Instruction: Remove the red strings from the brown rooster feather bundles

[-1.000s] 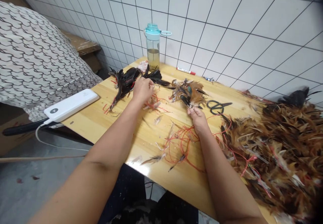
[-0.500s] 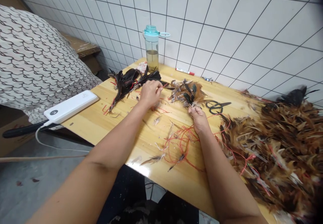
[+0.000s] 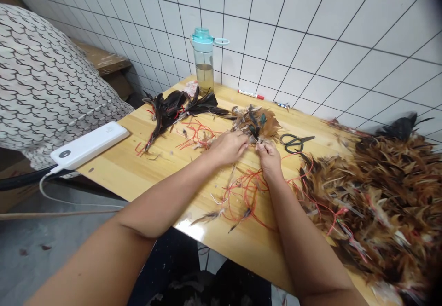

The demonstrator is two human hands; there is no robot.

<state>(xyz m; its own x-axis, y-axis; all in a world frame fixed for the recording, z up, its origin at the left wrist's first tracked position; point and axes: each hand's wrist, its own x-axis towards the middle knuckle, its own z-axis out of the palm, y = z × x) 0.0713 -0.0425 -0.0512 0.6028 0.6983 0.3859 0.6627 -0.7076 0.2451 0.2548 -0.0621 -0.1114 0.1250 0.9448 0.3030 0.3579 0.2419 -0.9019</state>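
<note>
My right hand is closed around the base of a bunch of brown and dark green feathers, which fans out away from me over the table. Close beside it, my left hand has its fingers pinched together near the quill end; what they hold, if anything, is too small to make out. Below both hands lies a tangle of red string. Shorter red strings lie beyond my left wrist. Bundles of black feathers rest at the far left of the table.
Black-handled scissors lie right of the bunch. A large heap of brown feathers covers the right side. A water bottle and a red-capped marker stand and lie near the tiled wall. A white power bank sits at the left edge.
My left hand has moved right and toward me, from beside the black feathers to next to my right hand. My right hand keeps its grip on the bunch. The view has shifted slightly.
</note>
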